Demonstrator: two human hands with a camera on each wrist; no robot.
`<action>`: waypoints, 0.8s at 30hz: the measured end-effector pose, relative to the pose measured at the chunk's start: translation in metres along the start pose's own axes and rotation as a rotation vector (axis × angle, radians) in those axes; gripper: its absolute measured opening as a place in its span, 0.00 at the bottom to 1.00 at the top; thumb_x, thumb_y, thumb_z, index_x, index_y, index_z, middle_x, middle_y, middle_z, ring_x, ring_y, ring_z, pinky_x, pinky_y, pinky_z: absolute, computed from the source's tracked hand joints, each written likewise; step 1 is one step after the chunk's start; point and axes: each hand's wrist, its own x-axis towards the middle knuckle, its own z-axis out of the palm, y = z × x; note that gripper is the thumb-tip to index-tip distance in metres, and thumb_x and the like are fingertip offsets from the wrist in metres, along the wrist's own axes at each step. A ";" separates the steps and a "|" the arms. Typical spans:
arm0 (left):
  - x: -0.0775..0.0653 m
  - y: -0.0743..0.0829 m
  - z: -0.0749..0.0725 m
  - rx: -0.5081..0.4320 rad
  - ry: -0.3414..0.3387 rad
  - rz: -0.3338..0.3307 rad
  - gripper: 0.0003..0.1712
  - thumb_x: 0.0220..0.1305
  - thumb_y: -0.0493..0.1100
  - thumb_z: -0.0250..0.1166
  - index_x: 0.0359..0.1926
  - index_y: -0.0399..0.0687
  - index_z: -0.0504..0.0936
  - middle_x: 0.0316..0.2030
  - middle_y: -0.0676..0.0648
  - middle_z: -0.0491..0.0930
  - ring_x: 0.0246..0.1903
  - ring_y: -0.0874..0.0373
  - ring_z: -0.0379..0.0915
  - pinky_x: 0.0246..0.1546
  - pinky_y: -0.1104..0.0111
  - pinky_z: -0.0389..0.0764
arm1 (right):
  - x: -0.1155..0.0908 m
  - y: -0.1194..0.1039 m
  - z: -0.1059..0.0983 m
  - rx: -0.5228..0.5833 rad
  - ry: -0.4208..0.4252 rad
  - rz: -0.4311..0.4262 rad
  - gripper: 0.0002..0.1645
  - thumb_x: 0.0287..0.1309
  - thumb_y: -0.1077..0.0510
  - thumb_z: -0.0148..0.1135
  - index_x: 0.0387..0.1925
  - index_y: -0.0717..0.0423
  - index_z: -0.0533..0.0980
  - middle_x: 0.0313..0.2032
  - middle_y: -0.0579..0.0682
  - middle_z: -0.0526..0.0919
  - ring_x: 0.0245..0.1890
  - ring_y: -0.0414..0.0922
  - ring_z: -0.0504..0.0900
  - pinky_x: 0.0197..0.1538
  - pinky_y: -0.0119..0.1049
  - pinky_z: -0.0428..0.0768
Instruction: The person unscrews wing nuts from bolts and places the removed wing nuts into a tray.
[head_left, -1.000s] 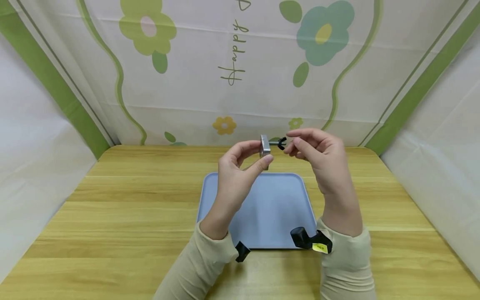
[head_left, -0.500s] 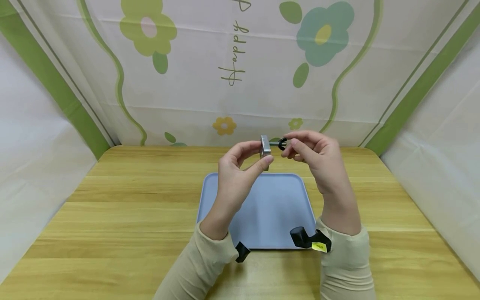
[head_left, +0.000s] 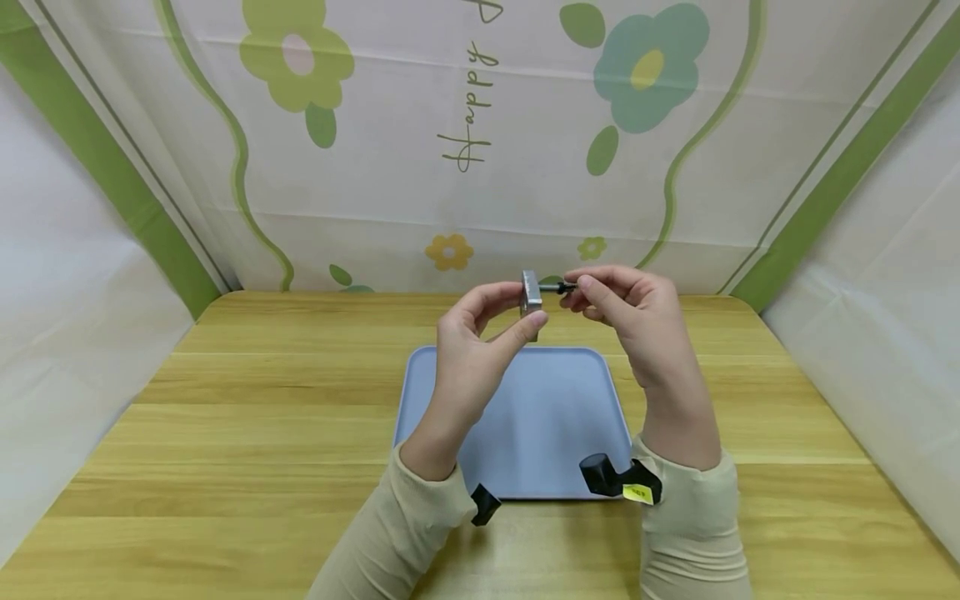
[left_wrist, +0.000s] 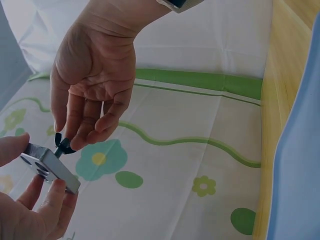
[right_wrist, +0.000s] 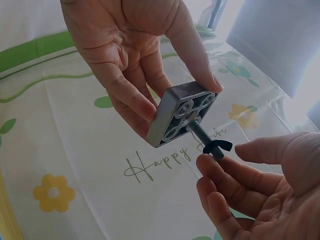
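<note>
A square silver metal block [right_wrist: 165, 119] with round holes is held up above the tray by my left hand [head_left: 467, 350], thumb on one edge and fingers on the opposite one. From its recessed face sticks a threaded bolt [right_wrist: 201, 134], pointing right towards my right hand [head_left: 660, 333]. Near the bolt's free end sits a black wing nut [right_wrist: 223, 145]. My right thumb and forefinger are at the wings, pinching the nut; its other fingers curl loosely below. In the left wrist view, fingers partly cover the wing nut [left_wrist: 58, 140].
A light blue tray [head_left: 540, 425] lies on the wooden table [head_left: 247, 433] under the hands. A white cloth backdrop [head_left: 375, 183] with printed flowers rises behind the table. Black wrist cameras sit on both sleeves.
My right hand has shifted slightly left and closer to the wing nut, which has turned and now looks narrower in the head view. My left hand and the block stay in place.
</note>
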 end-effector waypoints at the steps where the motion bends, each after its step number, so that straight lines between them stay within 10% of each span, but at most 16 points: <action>1: 0.000 0.000 0.000 0.000 0.000 0.000 0.20 0.58 0.36 0.73 0.52 0.39 0.81 0.51 0.44 0.81 0.55 0.57 0.77 0.50 0.67 0.85 | 0.000 0.000 0.000 0.006 0.000 0.001 0.09 0.68 0.61 0.61 0.37 0.50 0.86 0.31 0.43 0.86 0.34 0.38 0.85 0.41 0.27 0.83; 24: 0.000 -0.001 -0.001 0.000 -0.002 0.004 0.20 0.58 0.36 0.73 0.52 0.38 0.81 0.51 0.44 0.81 0.55 0.57 0.77 0.50 0.67 0.85 | 0.000 -0.001 0.004 -0.120 0.003 -0.022 0.14 0.62 0.67 0.64 0.50 0.61 0.82 0.39 0.36 0.86 0.46 0.40 0.80 0.49 0.25 0.81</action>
